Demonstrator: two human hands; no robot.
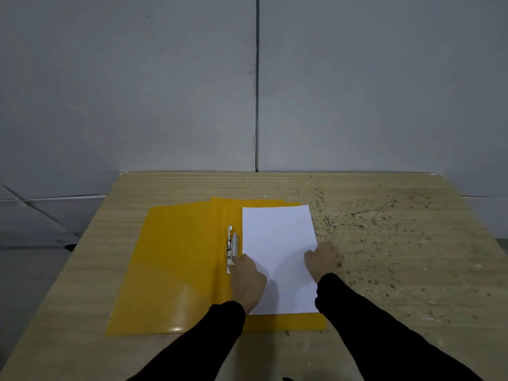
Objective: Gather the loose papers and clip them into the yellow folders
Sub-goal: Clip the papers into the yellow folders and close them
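Black sleeves (371,325), hands (247,281) (321,259) on blank white paper (279,243), open yellow folder (178,265)

Head-worn, forward-down, seemingly close over table (384,243)

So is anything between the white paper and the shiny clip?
Nothing visible. The paper lies on the right half of the yellow folder, its left edge beside the clip, with only bare folder between. The left hand is at the clip's near end, the right hand at the paper's right edge.

The left hand (247,281) is covering the clip's (231,240) lower end; the right hand's (321,259) fingertips are lying out of sight past the paper's (277,243) edge.
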